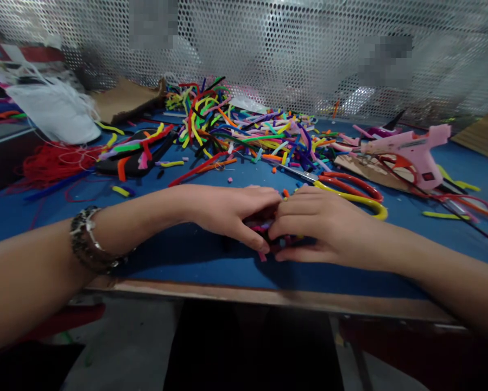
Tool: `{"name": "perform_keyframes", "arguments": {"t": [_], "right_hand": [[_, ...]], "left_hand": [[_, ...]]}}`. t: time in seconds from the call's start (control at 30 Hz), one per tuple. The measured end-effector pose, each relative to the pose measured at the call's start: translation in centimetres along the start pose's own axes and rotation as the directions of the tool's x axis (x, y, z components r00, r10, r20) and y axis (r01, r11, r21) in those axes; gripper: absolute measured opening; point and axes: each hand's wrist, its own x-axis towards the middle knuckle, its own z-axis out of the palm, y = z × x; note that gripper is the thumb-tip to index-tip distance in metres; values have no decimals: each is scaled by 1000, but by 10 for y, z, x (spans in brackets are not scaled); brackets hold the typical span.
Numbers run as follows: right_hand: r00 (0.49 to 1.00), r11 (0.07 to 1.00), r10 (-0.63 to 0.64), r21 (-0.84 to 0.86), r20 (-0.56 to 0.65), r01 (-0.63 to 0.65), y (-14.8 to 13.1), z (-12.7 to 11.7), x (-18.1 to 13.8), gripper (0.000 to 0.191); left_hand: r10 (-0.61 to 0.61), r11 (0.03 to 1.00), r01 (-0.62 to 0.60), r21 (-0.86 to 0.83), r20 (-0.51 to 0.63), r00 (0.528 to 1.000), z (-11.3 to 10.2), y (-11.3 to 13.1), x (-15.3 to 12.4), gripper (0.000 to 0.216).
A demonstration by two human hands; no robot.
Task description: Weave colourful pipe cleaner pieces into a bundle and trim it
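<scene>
My left hand [231, 209], with a dark beaded bracelet at its wrist, curves over a small cluster of short coloured pipe cleaner pieces [261, 225] near the table's front edge. From the other side, my right hand [325, 222] has its fingers bent around the same pieces. The fingertips of both hands meet there and hide most of the cluster; pink and purple bits show between them. Just beyond my right hand lie scissors [352, 187] with red and yellow handles, partly covered by the hand.
A tangled heap of pipe cleaners [244, 130] lies at the back against a perforated metal screen [235, 49]. A pink glue gun [420, 155] rests on cardboard at the right. Red thread [56, 163], a white bag-like bundle [56, 106] and a black tray-like object [141, 160] are at the left.
</scene>
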Motion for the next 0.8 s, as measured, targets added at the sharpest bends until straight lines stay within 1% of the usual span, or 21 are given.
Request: {"name": "perform_keyframes", "arguments": {"t": [0.07, 0.13, 0.2, 0.27, 0.37, 0.5, 0.6, 0.67, 0.7, 0.77, 0.8], "right_hand": [[999, 995, -45, -85, 5, 46, -2, 0, 0, 22], [998, 989, -67, -132, 4, 66, -4, 0, 0, 27], [998, 992, -56, -114, -14, 54, -4, 1, -1, 26], [999, 998, -31, -61, -31, 29, -4, 2, 0, 22], [997, 998, 60, 30, -43, -59, -3, 3, 2, 15], [974, 964, 225, 143, 20, -226, -4, 1, 8, 8], [963, 951, 266, 155, 35, -268, -6, 0, 10, 5], [969, 960, 248, 133, -8, -245, -9, 0, 9, 4], [975, 971, 219, 105, -41, -214, -10, 1, 7, 5], [988, 992, 124, 19, -89, -123, -12, 2, 6, 11], [993, 997, 74, -17, -92, -76, -13, 2, 5, 15]], "left_hand": [[8, 1000, -8, -14, -1, 1000, 0, 0, 0, 37], [10, 1000, -10, -22, 3, 1000, 0, -1, -1, 39], [-1, 1000, 2, -22, 12, 1000, -1, -1, -1, 39], [-15, 1000, 16, -19, 15, 1000, -1, 0, 0, 39], [-12, 1000, 13, -20, 11, 1000, 0, 1, 1, 36], [-21, 999, 21, -41, 15, 1000, 0, 0, 1, 32], [-6, 998, 8, -69, 27, 1000, -3, -4, -1, 32], [-1, 997, 5, -77, 47, 999, -6, -6, -4, 32], [-5, 997, 9, -79, 61, 998, -7, -7, -5, 33], [-18, 996, 25, -85, 82, 996, -9, -8, -7, 35], [-19, 996, 27, -90, 84, 996, -9, -8, -8, 36]]}}
